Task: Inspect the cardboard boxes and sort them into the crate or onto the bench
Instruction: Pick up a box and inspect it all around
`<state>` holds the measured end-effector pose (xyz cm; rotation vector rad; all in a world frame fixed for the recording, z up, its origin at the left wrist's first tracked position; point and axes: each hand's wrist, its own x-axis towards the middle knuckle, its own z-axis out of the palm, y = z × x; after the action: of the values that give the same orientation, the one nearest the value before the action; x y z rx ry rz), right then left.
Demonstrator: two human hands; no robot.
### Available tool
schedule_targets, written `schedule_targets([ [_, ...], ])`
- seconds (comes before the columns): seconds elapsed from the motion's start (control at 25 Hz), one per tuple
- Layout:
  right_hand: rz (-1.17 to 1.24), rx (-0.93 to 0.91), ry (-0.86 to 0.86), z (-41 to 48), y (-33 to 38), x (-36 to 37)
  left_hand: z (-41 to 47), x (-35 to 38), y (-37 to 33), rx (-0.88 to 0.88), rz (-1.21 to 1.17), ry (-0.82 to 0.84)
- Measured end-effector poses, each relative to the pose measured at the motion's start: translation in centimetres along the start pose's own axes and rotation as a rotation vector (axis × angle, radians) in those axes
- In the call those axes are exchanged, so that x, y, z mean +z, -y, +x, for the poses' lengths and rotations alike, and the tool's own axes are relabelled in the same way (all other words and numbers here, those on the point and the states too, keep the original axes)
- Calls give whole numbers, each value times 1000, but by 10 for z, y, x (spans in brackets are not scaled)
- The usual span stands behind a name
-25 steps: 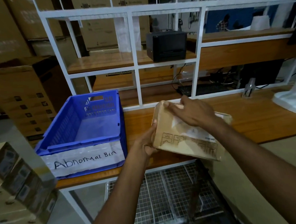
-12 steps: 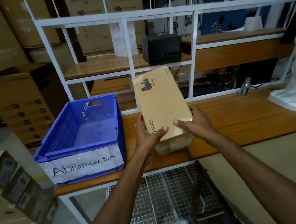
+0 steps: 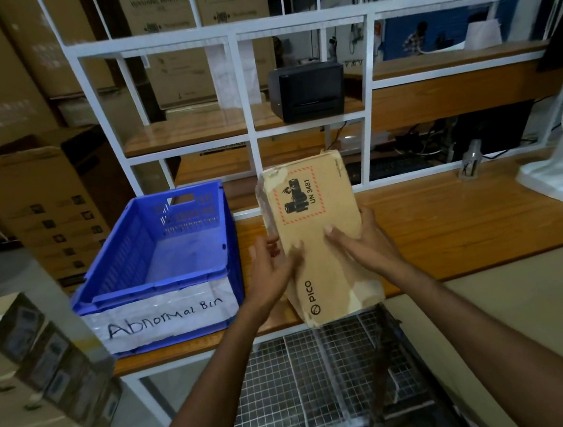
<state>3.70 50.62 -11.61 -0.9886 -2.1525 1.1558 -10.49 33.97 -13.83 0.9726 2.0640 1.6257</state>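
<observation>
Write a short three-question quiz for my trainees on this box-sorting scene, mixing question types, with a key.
1. True or false: the blue crate carries a handwritten label reading "Abnormal Bin".
2. Which code is printed on the cardboard box? A) UN 3481 B) UN 1203 C) UN 2794
3. Fill in: the box is gripped by ___ hand(s).

Key
1. True.
2. A.
3. Two: the left hand and the right hand each hold a side, thumbs on its printed face.
</observation>
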Motion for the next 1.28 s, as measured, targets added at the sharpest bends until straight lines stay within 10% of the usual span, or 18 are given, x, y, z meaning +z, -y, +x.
schedule_targets([
  [0.12,-16,-11,-100,9,16,-1,15,-5,-47,-52,-72,-232],
  [0.44,-95,-72,-260,26,52,-6,41,-6,-75,26,312,-208],
  [1.0,127,-35,283,11,-3,-12,15,-9,-15,-168,27,204],
  [1.28,112,-38,128,4,-20,-3,4,-1,10,-74,-46,116],
])
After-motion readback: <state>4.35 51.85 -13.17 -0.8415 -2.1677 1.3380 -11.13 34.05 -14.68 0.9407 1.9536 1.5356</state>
